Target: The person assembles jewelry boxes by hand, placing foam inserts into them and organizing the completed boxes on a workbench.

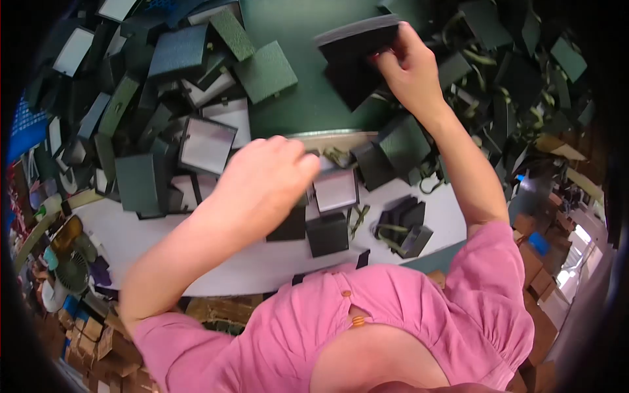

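Observation:
My right hand (413,65) grips a dark flat piece (360,49) by its edge above the green surface. Its thumb and fingers are pressed together on it. My left hand (272,173), slightly blurred, hangs over the near part of the table with its fingers curled; what they hold, if anything, is hidden. Just right of it lies an open box part with a white inside (335,191). Left of it is another white-lined box part (207,145).
Green and dark boxes (265,72) are heaped at the left. More dark pieces with ribbons (504,92) are piled at the right. A dark box (327,234) stands near the white table edge (242,278). A fan (71,272) is at the lower left.

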Action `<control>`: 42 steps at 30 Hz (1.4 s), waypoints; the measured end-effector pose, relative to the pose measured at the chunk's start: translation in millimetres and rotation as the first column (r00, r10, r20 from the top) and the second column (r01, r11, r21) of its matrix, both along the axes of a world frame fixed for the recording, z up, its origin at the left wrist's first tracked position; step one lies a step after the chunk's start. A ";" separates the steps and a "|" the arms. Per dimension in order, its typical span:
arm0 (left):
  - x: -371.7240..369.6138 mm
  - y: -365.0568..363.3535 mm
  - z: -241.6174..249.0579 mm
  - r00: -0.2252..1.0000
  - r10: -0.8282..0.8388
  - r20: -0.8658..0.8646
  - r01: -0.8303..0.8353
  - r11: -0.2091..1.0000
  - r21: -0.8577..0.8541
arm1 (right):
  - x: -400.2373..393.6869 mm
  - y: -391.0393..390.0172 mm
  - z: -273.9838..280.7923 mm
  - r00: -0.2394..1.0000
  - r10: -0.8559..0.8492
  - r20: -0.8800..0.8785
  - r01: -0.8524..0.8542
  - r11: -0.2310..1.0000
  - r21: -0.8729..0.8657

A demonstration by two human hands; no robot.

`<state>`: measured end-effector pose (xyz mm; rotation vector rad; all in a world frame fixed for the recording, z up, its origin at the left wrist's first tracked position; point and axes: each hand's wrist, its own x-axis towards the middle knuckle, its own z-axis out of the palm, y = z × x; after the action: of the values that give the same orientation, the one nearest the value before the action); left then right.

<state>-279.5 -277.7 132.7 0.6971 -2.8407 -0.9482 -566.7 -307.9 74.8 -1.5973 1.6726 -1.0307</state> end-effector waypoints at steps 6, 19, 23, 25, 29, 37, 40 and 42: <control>24.7 100.9 -5.3 0.930 0.366 -0.033 -0.360 0.925 0.121 | -1.4 113.1 9.7 0.898 -0.188 0.398 -0.093 0.803 0.589; -67.3 180.9 -48.9 0.745 0.603 -0.285 -0.612 0.788 0.064 | 3.2 221.7 2.8 0.707 -0.194 0.680 -0.221 0.853 0.473; -74.0 184.4 -63.9 0.628 0.733 -0.261 -0.745 0.664 0.070 | -17.9 200.0 -10.5 0.723 -0.215 0.657 -0.149 0.879 0.452; -68.3 191.8 -55.7 0.596 0.783 -0.179 -0.777 0.619 0.116 | -27.8 192.0 8.3 0.801 -0.222 0.557 -0.089 0.875 0.477; -59.9 216.3 -44.5 0.643 0.680 -0.354 -0.754 0.644 -0.132 | -60.9 242.7 29.9 0.891 0.424 -0.164 -0.328 0.849 0.414; -111.7 366.0 -115.9 0.823 0.476 0.311 -0.462 0.241 0.854 | -74.9 267.5 -15.3 0.409 0.899 -0.157 -0.513 0.369 0.775; -140.7 390.9 -155.5 0.786 0.551 0.279 -0.283 -0.081 0.956 | -76.1 264.4 -25.7 0.411 0.912 -0.015 -0.522 0.249 0.816; -150.6 400.0 -172.6 0.779 0.584 0.229 -0.286 0.007 0.958 | -71.0 262.1 -18.8 0.328 0.945 -0.011 -0.466 0.172 0.868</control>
<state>-430.1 122.3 -39.9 1.2843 -1.1236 -2.4336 -637.7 -45.8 56.0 -1.7991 0.9599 0.7581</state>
